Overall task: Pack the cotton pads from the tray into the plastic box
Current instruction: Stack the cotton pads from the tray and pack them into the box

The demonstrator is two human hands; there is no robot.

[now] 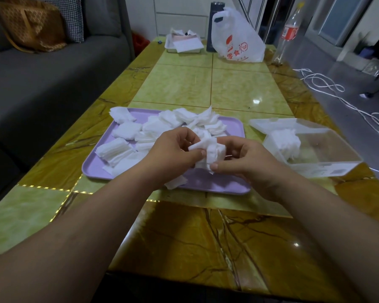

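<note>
On marble table: tray, cotton pads; grey sofa left.

Home lounge, seemingly: sofa, low table.

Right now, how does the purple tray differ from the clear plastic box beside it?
The purple tray is opaque and shallow; the plastic box is see-through with taller walls. The tray holds many cotton pads in loose heaps; the box holds one small stack at its tray-side end. The box has a lid, lying open; the tray has none. Both sit on the table and hold white pads.
</note>
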